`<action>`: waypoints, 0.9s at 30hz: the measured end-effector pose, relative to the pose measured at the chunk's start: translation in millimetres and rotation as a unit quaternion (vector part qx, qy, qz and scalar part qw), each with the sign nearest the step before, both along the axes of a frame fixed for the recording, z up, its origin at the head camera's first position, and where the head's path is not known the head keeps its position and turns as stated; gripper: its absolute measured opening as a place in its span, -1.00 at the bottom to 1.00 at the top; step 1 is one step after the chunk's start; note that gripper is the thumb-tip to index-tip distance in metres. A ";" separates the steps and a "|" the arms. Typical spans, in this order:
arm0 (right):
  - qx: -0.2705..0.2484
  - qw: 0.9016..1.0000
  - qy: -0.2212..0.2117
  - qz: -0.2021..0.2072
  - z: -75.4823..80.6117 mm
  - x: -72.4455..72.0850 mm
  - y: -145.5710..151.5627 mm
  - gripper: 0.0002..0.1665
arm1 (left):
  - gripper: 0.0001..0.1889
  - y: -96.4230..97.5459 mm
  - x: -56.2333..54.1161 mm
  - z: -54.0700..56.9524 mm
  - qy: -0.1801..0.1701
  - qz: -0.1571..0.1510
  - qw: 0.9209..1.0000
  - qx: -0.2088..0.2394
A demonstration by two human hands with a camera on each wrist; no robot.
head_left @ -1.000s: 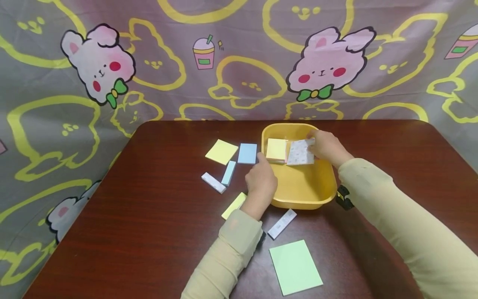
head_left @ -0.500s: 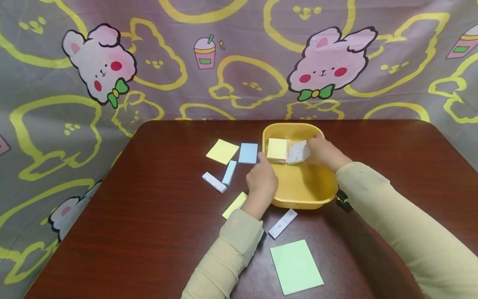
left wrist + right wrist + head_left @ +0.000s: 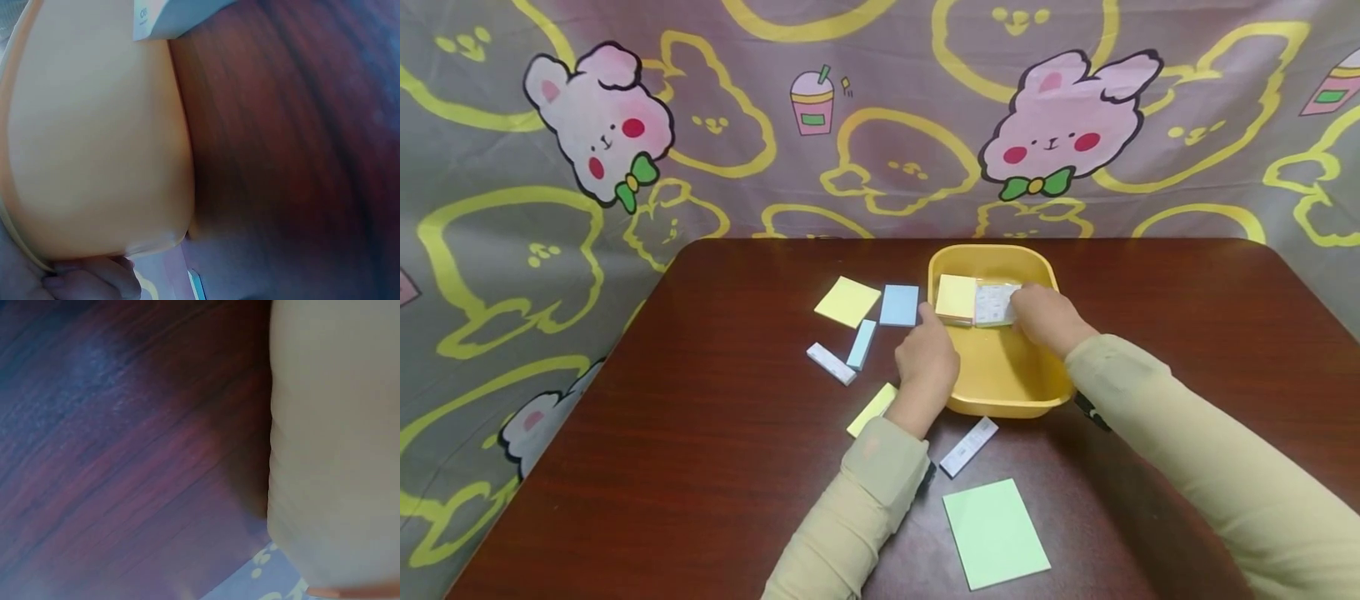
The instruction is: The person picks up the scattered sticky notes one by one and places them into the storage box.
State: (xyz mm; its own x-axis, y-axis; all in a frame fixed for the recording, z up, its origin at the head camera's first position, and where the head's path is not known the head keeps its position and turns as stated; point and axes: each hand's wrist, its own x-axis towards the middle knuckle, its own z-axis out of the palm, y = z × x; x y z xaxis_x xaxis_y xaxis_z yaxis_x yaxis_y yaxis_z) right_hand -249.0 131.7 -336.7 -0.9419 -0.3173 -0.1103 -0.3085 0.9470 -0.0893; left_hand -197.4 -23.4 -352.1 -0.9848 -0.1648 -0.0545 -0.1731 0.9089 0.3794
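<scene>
In the head view, my left hand (image 3: 928,358) grips the left rim of a yellow plastic basin (image 3: 1007,375). The left wrist view shows its curled fingers (image 3: 94,279) at the basin's rim. My right hand (image 3: 1051,317) reaches inside over the right wall, pinching the right edge of a sticky note pad (image 3: 995,304) with its white printed side up. That pad lies almost flat, right beside a stack of yellow sticky notes (image 3: 956,298) in the basin's left far part. The right fingertips are partly hidden; a pale sleeve (image 3: 337,437) and tabletop fill the right wrist view.
Left of the basin lie a yellow pad (image 3: 847,302), a blue pad (image 3: 898,305), a narrow light-blue pad (image 3: 861,345), a narrow white pad (image 3: 831,363) and a narrow yellow pad (image 3: 871,410). Nearer are another white strip (image 3: 969,447) and a large green pad (image 3: 996,533).
My right hand has moved slightly down and nearer, and the white printed pad has gone from tilted to nearly flat beside the yellow stack. The left hand stays on the rim.
</scene>
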 end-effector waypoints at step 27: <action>0.019 1.000 0.014 0.017 -6.3 -0.7 0.6 -0.94 | -0.59 0.7 -0.6 0.7 -0.012 0.001 1.000 0.004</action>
